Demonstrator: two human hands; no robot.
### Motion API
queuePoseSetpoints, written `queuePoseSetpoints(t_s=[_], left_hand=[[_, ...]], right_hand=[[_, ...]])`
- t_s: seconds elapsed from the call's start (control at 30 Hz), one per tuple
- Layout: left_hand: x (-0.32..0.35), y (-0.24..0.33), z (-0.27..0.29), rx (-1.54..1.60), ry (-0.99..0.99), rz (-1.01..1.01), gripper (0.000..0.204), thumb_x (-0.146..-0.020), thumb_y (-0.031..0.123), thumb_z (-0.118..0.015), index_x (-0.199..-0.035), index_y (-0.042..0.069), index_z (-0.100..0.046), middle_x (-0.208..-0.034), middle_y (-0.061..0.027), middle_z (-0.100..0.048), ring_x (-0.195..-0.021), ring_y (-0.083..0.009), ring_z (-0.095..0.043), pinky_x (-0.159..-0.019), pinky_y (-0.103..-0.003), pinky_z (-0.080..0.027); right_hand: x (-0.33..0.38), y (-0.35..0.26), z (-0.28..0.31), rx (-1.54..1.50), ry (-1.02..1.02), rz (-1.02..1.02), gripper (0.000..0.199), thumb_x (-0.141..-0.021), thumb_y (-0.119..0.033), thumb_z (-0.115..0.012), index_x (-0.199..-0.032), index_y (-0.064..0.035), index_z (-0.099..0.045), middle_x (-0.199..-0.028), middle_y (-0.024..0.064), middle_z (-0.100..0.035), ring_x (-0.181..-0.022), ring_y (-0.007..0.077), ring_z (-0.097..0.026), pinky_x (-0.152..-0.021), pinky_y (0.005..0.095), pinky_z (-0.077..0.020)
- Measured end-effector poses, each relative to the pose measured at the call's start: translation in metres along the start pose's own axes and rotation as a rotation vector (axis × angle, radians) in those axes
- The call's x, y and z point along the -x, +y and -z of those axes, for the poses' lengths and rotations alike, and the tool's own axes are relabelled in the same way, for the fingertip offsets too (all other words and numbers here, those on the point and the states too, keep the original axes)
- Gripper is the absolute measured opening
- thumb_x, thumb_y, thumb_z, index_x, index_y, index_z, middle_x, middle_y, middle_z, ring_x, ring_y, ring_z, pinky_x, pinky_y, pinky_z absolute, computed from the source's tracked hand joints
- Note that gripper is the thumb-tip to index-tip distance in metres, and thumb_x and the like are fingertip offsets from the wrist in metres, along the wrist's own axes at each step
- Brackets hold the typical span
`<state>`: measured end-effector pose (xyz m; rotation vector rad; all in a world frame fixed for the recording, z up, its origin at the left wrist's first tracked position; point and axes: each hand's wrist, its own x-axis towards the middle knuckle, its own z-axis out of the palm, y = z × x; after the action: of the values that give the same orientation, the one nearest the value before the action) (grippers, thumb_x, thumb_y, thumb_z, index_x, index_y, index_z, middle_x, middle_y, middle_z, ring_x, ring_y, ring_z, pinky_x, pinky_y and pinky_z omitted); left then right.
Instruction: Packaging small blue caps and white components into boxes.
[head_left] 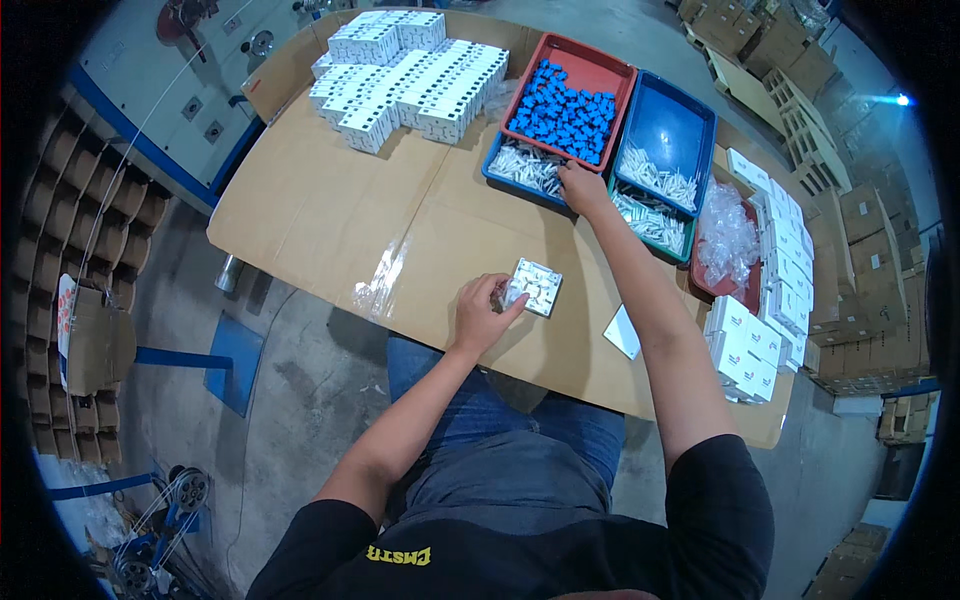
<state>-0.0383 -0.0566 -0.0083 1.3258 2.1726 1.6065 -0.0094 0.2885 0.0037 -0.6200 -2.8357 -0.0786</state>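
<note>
A small white square box [538, 287] lies on the cardboard-covered table in front of me, with small pale parts showing on its top. My left hand [482, 315] is closed at its left edge, thumb and fingers pinching there, and a bit of clear plastic seems to show between them. My right hand [582, 188] reaches to the blue tray [530, 188] of thin white pieces, just under the near edge of the red tray [627, 85]. Its fingers are bent together; what they hold is hidden. Small blue parts [565, 112] fill much of the red tray.
White boxes [410, 85] stand in stacked rows at the far left. Right of the red tray are another blue tray [665, 120] and a green tray [655, 240] with white pieces, then clear plastic bags [728, 235]. More white boxes [745, 350] and a white flat square [622, 332] lie right.
</note>
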Motion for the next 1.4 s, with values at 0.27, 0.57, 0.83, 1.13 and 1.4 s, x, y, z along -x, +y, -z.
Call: queuePoseSetpoints(t_s=[0.27, 0.57, 0.83, 1.13, 1.4], left_hand=[[0.003, 0.001, -0.004, 0.000, 0.024, -0.010, 0.037, -0.080, 0.032, -0.084, -0.101, 0.005, -0.070, -0.091, -0.0091, -0.069, -0.084, -0.0277, -0.065, -0.080, -0.041, -0.049], [0.002, -0.002, -0.005, 0.034, 0.009, 0.014, 0.037, -0.080, 0.030, -0.084, -0.103, 0.004, -0.069, -0.093, -0.0096, -0.069, -0.086, -0.0283, -0.065, -0.079, -0.041, -0.050], [-0.001, -0.003, 0.002, 0.059, 0.037, -0.017, 0.038, -0.079, 0.028, -0.085, -0.106, 0.005, -0.070, -0.098, -0.0096, -0.070, -0.090, -0.0279, -0.065, -0.082, -0.040, -0.051], [0.004, -0.006, 0.000, 0.099, 0.021, -0.046, 0.038, -0.079, 0.025, -0.084, -0.109, 0.006, -0.070, -0.103, -0.0088, -0.069, -0.098, -0.0277, -0.065, -0.087, -0.040, -0.051], [0.010, 0.004, 0.004, 0.273, 0.022, 0.071, 0.034, -0.086, 0.019, -0.080, -0.115, 0.004, -0.068, -0.109, -0.0085, -0.071, -0.095, -0.0230, -0.068, -0.089, -0.036, -0.053]], right_hand=[[-0.002, 0.002, 0.002, 0.034, -0.096, -0.085, 0.017, -0.089, -0.015, -0.060, -0.103, -0.0063, -0.065, -0.106, 0.0194, -0.067, -0.095, 0.0397, -0.070, -0.078, 0.0530, -0.0553], [0.002, 0.016, 0.035, -0.417, 0.227, -0.327, 0.015, -0.087, -0.017, -0.072, -0.095, -0.0052, -0.071, -0.095, 0.0175, -0.073, -0.092, 0.0381, -0.070, -0.078, 0.0484, -0.0556], [0.088, -0.071, 0.068, -0.860, 0.143, -0.240, 0.016, -0.090, -0.014, -0.075, -0.100, -0.0017, -0.075, -0.083, 0.0087, -0.074, -0.075, 0.0146, -0.067, -0.069, 0.0305, -0.0525], [0.159, -0.173, 0.083, -1.017, 0.059, -0.319, 0.016, -0.092, -0.014, -0.074, -0.098, 0.0009, -0.075, -0.084, 0.0076, -0.069, -0.072, 0.0139, -0.062, -0.066, 0.0300, -0.0497], [0.174, -0.159, 0.084, -1.051, 0.199, -0.362, 0.015, -0.094, -0.016, -0.072, -0.096, -0.0008, -0.075, -0.088, 0.0066, -0.066, -0.073, 0.0132, -0.056, -0.066, 0.0281, -0.0460]])
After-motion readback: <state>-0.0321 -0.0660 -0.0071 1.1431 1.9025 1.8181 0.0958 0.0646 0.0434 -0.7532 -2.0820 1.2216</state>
